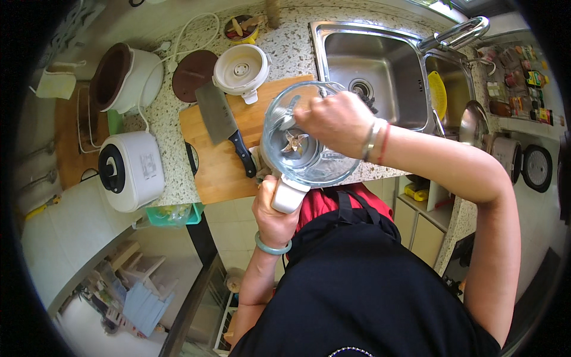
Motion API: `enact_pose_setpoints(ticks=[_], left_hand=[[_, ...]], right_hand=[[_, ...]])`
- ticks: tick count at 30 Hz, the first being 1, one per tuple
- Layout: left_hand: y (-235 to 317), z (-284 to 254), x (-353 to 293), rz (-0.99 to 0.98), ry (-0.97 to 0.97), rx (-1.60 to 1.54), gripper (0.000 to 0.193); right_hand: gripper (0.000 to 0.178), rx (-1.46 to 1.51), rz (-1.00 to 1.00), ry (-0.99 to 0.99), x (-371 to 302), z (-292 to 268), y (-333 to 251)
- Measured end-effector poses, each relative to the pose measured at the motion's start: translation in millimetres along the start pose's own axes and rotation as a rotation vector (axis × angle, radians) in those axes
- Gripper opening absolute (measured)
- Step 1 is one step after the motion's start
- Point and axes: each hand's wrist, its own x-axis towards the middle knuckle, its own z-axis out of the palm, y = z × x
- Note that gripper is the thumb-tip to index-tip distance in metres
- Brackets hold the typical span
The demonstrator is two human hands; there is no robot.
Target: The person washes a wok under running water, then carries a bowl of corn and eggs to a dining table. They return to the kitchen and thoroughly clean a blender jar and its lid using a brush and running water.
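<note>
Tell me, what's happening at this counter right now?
A person's left hand is wrapped around the white handle of a glass jug with metal blades at its bottom. The right hand is at the jug's mouth; whether it holds anything is hard to tell. A cleaver lies on the wooden cutting board to the left, and a steel sink is to the right.

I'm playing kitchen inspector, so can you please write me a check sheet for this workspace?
Surface: speckled counter, wooden board on top.
Job's things: clear jug with metal blades inside.
Clutter: knife on the board; brown disc, white round piece and yellow bowl nearby.
Hands: left hand grips the white handle; right hand at the jug's mouth, unclear whether it holds anything.
Cables: white cord loops over the counter.
Surroundings: double sink and tap right, white cooker left.
</note>
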Motion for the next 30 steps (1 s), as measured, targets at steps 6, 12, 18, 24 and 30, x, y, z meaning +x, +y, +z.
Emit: enact_pose_setpoints(ticks=[6, 12, 18, 24, 30], left_hand=[[8, 7, 7, 0.078, -0.056, 0.050, 0.026], [5, 5, 4, 0.102, -0.091, 0.085, 0.028], [8, 9, 11, 0.201, -0.103, 0.161, 0.026], [10, 19, 14, 0.244, -0.021, 0.166, 0.025], [1, 34, 19, 0.471, -0.022, 0.287, 0.027]], right_hand=[[0.014, -0.012, 0.033, -0.416, -24, -34, 10], [0.020, 0.027, 0.057, -0.226, -20, -11, 14], [0.016, 0.025, -0.001, -0.513, -37, -23, 1], [0.010, 0.084, 0.108, -0.154, -39, -4, 14], [0.012, 0.447, 0.149, -0.488, -80, -26, 38]])
